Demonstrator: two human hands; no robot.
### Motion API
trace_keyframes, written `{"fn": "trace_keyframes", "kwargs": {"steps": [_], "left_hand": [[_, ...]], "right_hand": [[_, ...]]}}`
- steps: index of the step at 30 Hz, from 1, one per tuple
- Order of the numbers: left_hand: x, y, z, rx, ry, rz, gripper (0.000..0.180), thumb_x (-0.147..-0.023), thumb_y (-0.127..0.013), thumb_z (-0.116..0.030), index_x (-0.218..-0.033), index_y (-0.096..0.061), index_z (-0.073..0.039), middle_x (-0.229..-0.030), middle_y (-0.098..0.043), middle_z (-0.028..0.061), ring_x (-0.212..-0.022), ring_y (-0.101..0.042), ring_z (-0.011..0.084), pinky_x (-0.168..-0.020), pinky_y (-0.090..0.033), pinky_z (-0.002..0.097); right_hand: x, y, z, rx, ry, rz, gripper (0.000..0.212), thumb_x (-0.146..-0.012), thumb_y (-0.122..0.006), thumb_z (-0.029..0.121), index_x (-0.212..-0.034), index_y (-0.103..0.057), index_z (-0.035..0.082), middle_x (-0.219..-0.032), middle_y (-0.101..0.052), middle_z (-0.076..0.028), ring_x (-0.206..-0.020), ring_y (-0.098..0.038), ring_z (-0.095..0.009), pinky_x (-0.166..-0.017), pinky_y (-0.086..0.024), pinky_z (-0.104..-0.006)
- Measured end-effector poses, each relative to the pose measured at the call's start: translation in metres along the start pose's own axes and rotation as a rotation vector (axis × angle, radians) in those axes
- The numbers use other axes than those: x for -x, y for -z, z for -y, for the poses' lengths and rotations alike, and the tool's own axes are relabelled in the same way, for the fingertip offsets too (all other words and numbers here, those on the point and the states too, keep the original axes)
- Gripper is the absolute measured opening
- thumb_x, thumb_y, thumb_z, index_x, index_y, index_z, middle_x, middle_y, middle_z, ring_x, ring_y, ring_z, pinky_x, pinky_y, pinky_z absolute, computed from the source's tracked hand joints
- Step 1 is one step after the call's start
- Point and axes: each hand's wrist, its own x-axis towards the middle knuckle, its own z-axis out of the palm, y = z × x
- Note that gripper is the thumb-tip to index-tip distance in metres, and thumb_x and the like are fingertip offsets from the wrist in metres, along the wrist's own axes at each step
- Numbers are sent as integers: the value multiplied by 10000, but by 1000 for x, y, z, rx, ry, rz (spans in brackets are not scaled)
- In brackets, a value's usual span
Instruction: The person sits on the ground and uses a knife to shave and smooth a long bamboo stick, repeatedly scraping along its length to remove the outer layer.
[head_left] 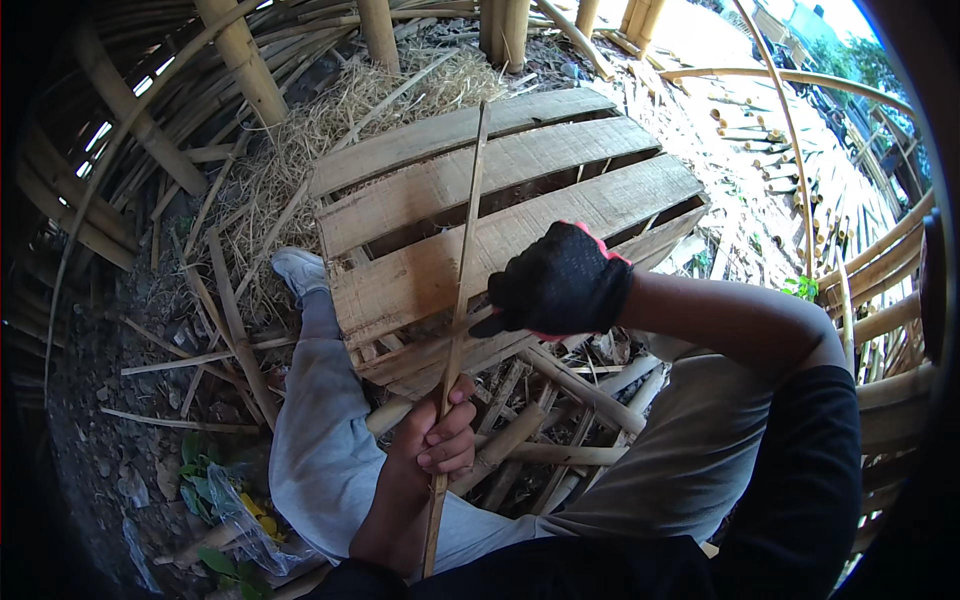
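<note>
A long, thin bamboo strip (471, 232) stands slanted in front of me, its upper end over a slatted wooden crate. My bare left hand (440, 435) is wrapped round its lower part, and the tail of the strip runs down over my lap. My right hand (560, 285) wears a black glove with red trim and is closed in a fist close beside the strip's middle. A dark tip at the glove's lower left reaches toward the strip. Whether it is a finger or part of a tool, and whether it touches the strip, I cannot tell.
The wooden crate (420, 275), with gaps between its boards, lies between my legs. Dry shavings (270, 190) are heaped behind it. Bamboo offcuts (515, 435) litter the ground below. Bamboo posts (240, 60) rise at the back. Clear plastic (255, 530) lies at lower left.
</note>
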Motion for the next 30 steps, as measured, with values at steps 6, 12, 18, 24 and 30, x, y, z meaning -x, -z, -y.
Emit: {"fn": "trace_keyframes", "kwargs": {"steps": [6,12,18,24,30], "left_hand": [[-1,-1,-1,-104,12,-41,145,-1101,-317,-202,-1010,-397,-123,-539,-340,-53,-324,-321,27,-285,-253,189],[2,-7,1,-43,16,-55,144,-1098,-315,-180,-1017,-399,-95,-553,-374,-37,-335,-358,33,-277,-256,186],[5,-10,4,-109,-20,-120,131,-1094,-304,-140,-1021,-395,-82,-563,-388,-41,-331,-358,21,-271,-248,176],[4,-10,6,-194,-38,-141,134,-1095,-296,-146,-1031,-398,-89,-561,-378,-52,-329,-345,10,-274,-246,172],[7,-18,6,-239,-54,-209,140,-1093,-289,-155,-1045,-403,-91,-562,-374,-47,-328,-318,13,-284,-246,183]], "right_hand": [[-2,-7,15,-17,-20,179,147,-860,-679,365,-861,-696,219,-742,-688,-17,-622,-678,-267,-543,-521,-390],[-29,9,-41,184,-268,227,339,-921,-619,495,-928,-702,166,-752,-690,-45,-647,-692,-261,-546,-519,-389],[-27,13,-30,188,-130,293,356,-947,-563,550,-1040,-729,249,-871,-711,3,-725,-703,-231,-606,-538,-402],[-15,10,12,158,-77,292,357,-933,-588,545,-842,-697,218,-679,-660,-19,-637,-687,-235,-558,-525,-384],[-25,11,-16,125,-134,104,395,-910,-610,569,-762,-673,208,-633,-637,-16,-564,-656,-241,-522,-495,-370]]}}
